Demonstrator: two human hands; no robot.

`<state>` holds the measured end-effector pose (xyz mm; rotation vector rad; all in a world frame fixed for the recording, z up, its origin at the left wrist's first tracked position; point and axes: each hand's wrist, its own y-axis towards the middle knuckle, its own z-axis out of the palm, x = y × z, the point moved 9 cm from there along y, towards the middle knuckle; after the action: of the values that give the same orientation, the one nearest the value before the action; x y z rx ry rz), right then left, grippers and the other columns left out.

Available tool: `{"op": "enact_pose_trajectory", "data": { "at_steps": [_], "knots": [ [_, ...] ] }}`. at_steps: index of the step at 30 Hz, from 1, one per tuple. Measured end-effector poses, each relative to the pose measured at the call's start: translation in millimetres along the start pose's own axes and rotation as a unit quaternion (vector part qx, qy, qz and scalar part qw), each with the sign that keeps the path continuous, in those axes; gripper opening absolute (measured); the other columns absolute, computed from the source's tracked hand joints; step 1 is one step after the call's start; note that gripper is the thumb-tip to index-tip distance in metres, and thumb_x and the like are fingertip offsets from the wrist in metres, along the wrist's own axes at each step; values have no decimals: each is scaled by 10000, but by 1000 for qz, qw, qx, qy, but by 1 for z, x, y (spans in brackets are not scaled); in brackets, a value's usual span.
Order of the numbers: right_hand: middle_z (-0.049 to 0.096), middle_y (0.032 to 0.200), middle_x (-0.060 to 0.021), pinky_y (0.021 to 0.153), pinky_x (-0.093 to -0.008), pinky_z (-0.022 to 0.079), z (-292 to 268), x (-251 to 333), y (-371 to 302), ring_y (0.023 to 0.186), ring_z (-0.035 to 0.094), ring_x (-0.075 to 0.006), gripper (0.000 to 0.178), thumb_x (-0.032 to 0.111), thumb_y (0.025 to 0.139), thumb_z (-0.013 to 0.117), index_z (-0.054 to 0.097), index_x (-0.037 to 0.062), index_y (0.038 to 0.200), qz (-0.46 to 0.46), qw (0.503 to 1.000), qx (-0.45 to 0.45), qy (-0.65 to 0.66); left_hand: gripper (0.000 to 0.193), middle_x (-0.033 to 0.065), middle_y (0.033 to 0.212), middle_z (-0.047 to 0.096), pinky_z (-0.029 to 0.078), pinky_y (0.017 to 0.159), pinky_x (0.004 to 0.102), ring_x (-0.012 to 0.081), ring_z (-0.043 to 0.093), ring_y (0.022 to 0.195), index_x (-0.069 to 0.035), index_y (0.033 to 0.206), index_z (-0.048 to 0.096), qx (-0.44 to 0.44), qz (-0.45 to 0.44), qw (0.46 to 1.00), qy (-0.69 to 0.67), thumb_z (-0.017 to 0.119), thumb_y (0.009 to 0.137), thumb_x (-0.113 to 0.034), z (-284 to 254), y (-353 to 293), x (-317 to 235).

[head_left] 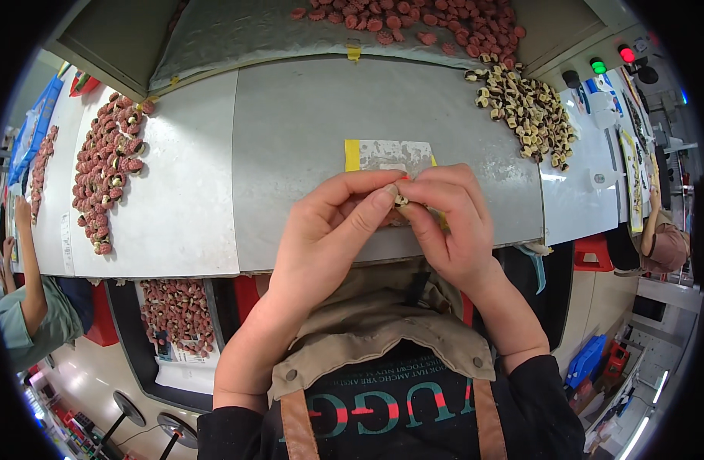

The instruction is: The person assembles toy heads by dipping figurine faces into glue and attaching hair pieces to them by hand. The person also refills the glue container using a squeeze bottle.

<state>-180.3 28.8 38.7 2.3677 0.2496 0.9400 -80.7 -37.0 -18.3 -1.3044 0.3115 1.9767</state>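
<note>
My left hand (329,234) and my right hand (457,222) meet over the near middle of the grey worktop. Their fingertips pinch together on a small cream-and-dark piece (402,201), mostly hidden by the fingers. A bit of red shows between the fingertips just above it. Behind the hands, a worn pale sheet (394,149) with yellow tape at its edge lies on the worktop. To the far right is a heap of similar cream-and-dark pieces (530,111). Loose dusty-red scalloped caps (459,23) are spread at the far edge, on a silvery lining.
A long pile of red-capped pieces (110,165) lies on the left of the worktop (310,115). Below, a black bin (137,353) holds more of them. Green and red lamps (598,66) sit at the far right. Co-workers' arms (30,261) show at both sides.
</note>
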Motion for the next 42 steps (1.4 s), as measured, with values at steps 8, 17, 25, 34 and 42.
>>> {"op": "enact_pose_trajectory", "data": {
  "at_steps": [8, 17, 25, 34, 42],
  "knots": [
    [592, 996, -80, 749, -303, 494, -8, -11, -15, 875, 579, -227, 371, 71, 703, 798, 633, 50, 1034, 56, 995, -16, 80, 470, 59, 998, 638, 494, 845, 239, 107, 617, 945, -4, 1327, 438, 29, -93, 994, 49, 626, 897, -36, 20, -2, 10],
    [574, 882, -37, 645, -303, 476, -10, -33, -31, 787, 559, -203, 342, 50, 625, 812, 653, 73, 927, 79, 993, -51, 67, 684, 69, 994, 619, 482, 767, 211, 86, 611, 865, -39, 1397, 344, 9, -1, 976, 219, 639, 791, 80, 40, 2, 23],
    [577, 792, -46, 584, -296, 460, -13, -41, -30, 699, 554, -209, 337, 35, 610, 834, 585, 69, 834, 67, 994, -52, 74, 582, 78, 906, 642, 511, 723, 228, 108, 660, 795, -32, 1318, 434, 24, 66, 962, 264, 686, 797, 31, 41, 7, 27],
    [606, 892, -85, 680, -337, 488, -34, -30, -20, 812, 588, -261, 321, 46, 657, 804, 634, 59, 929, 84, 995, -44, 31, 483, 82, 959, 655, 528, 742, 260, 114, 635, 872, -28, 1265, 481, -24, 100, 946, 308, 690, 830, -8, 24, -1, 6],
    [615, 985, -105, 820, -359, 463, -128, -101, -14, 926, 576, -274, 211, 110, 809, 690, 655, 59, 1011, 113, 972, -12, -204, 241, 132, 1239, 532, 396, 960, 433, 322, 480, 1136, -83, 1142, 619, -213, 243, 425, 845, 591, 913, -153, -106, 20, -115]
  ]
}}
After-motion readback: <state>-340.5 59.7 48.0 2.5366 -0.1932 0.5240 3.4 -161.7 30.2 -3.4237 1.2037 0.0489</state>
